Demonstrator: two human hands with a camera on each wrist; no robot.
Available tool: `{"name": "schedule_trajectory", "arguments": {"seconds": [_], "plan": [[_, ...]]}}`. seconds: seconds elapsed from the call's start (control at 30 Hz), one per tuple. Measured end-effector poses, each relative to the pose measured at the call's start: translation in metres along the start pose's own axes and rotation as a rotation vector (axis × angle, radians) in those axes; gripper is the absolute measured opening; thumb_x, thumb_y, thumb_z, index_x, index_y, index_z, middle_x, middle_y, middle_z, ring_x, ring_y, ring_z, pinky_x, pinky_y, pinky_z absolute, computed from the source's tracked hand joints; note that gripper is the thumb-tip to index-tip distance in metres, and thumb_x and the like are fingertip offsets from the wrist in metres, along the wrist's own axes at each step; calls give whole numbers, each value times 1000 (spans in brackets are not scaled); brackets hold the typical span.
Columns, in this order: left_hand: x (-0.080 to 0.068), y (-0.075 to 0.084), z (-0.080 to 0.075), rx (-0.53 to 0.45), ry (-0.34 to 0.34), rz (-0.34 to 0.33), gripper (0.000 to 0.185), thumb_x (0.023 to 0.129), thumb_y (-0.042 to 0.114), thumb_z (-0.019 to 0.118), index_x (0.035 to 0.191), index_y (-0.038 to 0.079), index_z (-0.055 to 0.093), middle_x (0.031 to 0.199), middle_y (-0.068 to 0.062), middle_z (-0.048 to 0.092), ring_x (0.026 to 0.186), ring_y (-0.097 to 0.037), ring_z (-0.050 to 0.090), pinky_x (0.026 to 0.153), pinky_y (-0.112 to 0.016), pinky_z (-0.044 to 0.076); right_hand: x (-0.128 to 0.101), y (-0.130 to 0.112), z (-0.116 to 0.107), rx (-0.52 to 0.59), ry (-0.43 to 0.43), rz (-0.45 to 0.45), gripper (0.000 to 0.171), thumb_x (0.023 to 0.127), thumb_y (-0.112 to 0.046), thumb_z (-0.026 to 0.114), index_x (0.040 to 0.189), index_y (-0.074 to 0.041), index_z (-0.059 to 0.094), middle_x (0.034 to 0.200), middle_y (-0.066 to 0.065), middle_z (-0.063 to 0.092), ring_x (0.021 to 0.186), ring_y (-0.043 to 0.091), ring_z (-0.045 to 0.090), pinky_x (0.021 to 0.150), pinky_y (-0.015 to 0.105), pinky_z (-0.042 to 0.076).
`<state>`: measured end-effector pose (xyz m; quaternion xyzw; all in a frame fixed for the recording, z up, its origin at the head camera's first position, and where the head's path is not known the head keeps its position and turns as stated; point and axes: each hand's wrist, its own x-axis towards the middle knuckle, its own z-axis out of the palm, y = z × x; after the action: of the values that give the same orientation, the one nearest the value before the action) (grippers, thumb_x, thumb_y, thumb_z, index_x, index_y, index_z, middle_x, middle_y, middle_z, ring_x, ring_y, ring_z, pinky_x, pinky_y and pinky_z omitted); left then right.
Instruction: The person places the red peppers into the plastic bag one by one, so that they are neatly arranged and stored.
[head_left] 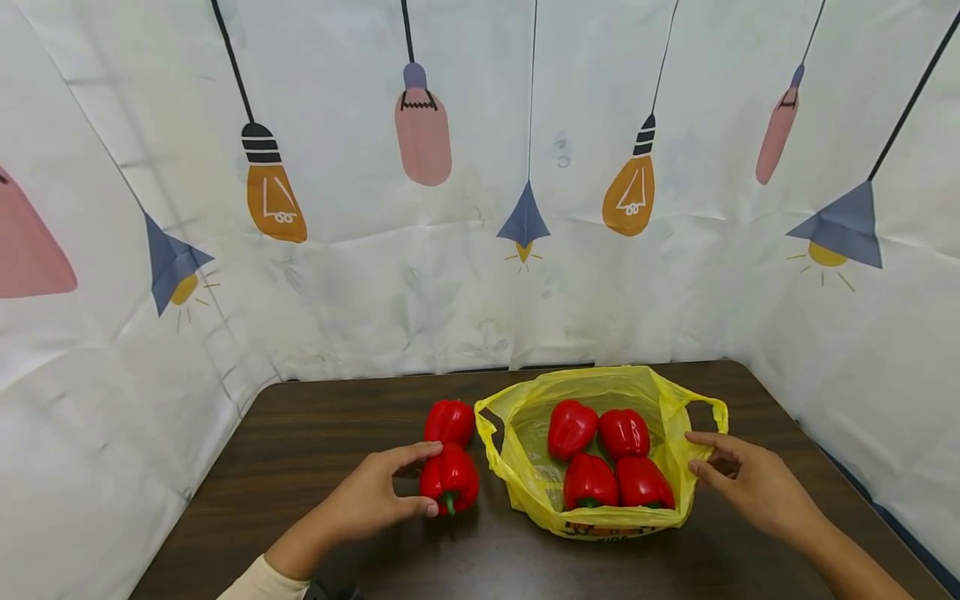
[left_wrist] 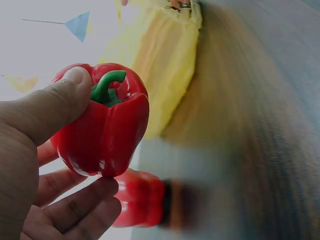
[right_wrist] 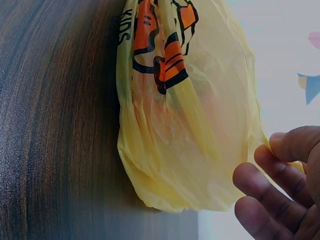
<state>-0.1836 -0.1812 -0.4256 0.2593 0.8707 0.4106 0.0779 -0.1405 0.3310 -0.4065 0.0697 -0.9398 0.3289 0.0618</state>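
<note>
My left hand (head_left: 375, 492) grips a red bell pepper (head_left: 448, 479) with a green stem, thumb on its near side by the stem. In the left wrist view that pepper (left_wrist: 102, 127) is held up close, stem toward the thumb. Another red bell pepper (head_left: 450, 421) stands on the table just behind it. To the right, a yellow plastic bag (head_left: 536, 500) lies with its mouth wide, several red bell peppers (head_left: 588, 482) inside. My right hand (head_left: 757, 483) pinches the bag's right rim between thumb and finger, as the right wrist view shows with the bag's side (right_wrist: 215, 165).
The dark wood-grain table (head_left: 315, 433) has rounded far corners. Behind it hangs a white sheet (head_left: 450, 292) printed with lamps, which also closes in both sides. The bag's two loop handles (head_left: 491, 429) stick out left and right.
</note>
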Motion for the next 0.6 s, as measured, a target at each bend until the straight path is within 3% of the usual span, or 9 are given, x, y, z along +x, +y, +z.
{"name": "schedule_trajectory", "arguments": {"seconds": [0.43, 0.6], "plan": [[8, 23, -15, 37, 39, 61, 72, 81, 38, 88, 143, 14, 60, 135, -4, 65, 110, -21, 66, 94, -48, 55, 0, 1, 1, 2, 2, -3, 46, 94, -23, 77, 134, -4, 65, 87, -7, 71, 75, 11, 70, 56, 27, 52], [14, 32, -18, 18, 43, 83, 73, 82, 37, 88, 145, 15, 58, 137, -4, 63, 112, -24, 66, 89, -32, 57, 0, 1, 1, 4, 1, -1, 46, 93, -22, 78, 134, -4, 65, 86, -7, 71, 75, 11, 70, 56, 27, 52]]}}
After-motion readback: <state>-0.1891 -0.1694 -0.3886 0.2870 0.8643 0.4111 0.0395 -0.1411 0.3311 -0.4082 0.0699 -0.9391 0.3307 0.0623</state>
